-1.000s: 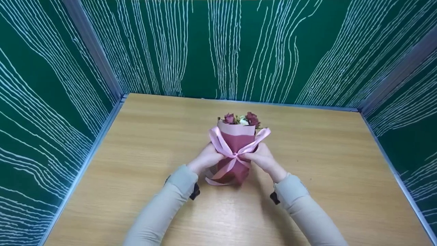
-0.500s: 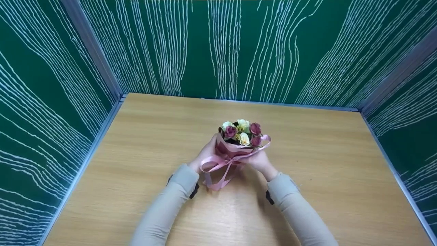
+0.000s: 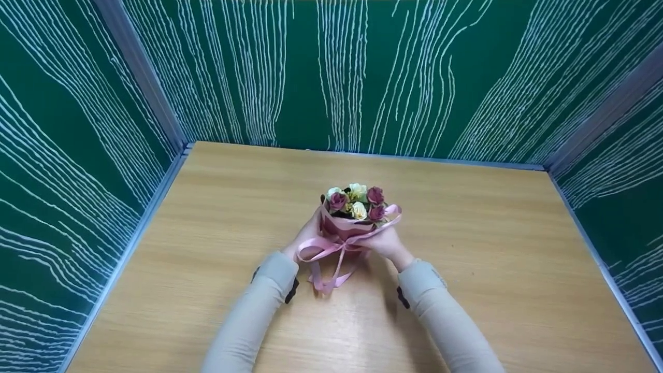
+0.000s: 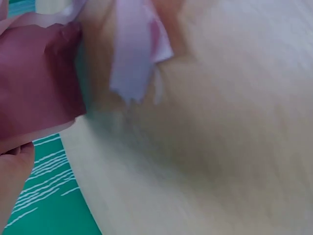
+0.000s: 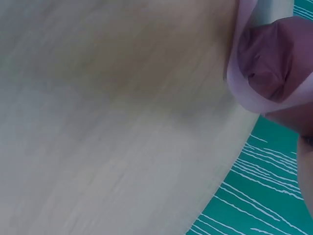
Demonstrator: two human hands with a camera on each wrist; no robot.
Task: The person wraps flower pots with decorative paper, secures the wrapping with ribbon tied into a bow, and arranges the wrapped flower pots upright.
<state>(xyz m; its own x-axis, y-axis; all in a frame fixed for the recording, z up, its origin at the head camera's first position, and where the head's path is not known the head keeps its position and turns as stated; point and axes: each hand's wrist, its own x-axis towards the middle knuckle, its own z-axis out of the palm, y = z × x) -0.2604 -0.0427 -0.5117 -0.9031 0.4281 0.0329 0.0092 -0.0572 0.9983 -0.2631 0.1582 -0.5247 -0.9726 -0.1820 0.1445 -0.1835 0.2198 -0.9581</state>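
A small bouquet [image 3: 346,225] of dusky red and cream flowers, wrapped in pink and maroon paper, is held between both hands over the table. Its flower heads face up toward the head camera. The left hand [image 3: 309,233] grips the wrap from the left side, while the right hand [image 3: 386,242] grips it from the right, behind the bow. A pink ribbon [image 3: 317,248] is tied round the front, its tails hanging below. In the left wrist view the maroon wrap [image 4: 34,83] and loose ribbon ends [image 4: 132,54] show. Creased wrap [image 5: 269,61] appears in the right wrist view.
The wooden table [image 3: 207,207] has metal rails [image 3: 140,223] along its sides and back. Green walls [image 3: 300,77] with white wavy lines rise behind it and on both sides.
Both hands have tilted the bouquet, so its flower heads now show from above instead of the wrap's front. Most recently, hands and bouquet have shifted slightly left.
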